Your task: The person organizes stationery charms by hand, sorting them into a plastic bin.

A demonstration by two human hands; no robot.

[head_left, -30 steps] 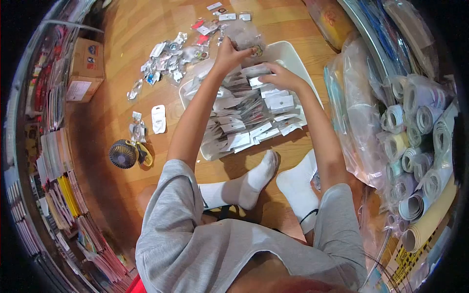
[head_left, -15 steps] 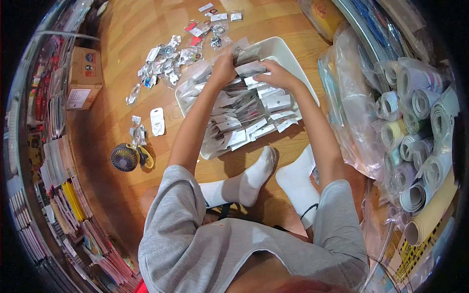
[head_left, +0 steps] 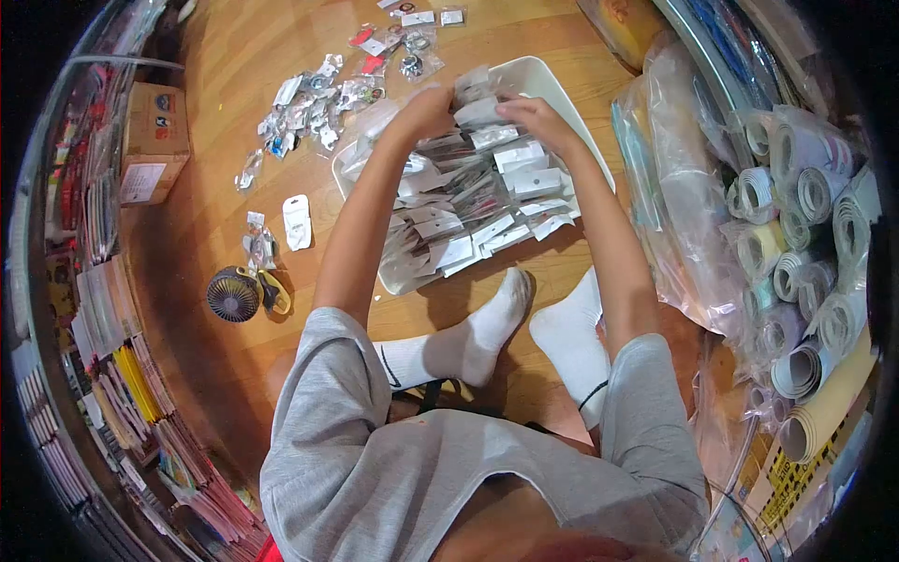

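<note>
A white plastic bin [head_left: 552, 84] stands on the wooden floor in front of my feet, filled with small clear packets [head_left: 449, 225] that have white cards. Over its far left part is my left hand [head_left: 433, 110], bent in among the packets, its fingertips mostly hidden. My right hand [head_left: 534, 117] is at the far side, thumb and fingers at the edge of a packet [head_left: 479, 112] between the two hands. How firmly either hand holds it is unclear.
Loose packets [head_left: 314, 108] lie left of the bin, with a white card [head_left: 297, 223] and a small fan [head_left: 234, 293] nearer. A cardboard box [head_left: 154, 140] and shelves line the left. Rolled sheets [head_left: 810, 197] and plastic-wrapped goods [head_left: 684, 187] are at right.
Both hands have shifted slightly away from me at the bin's far end. My right fingers have moved from the white cards to the packet's edge. The whole view has shifted a little.
</note>
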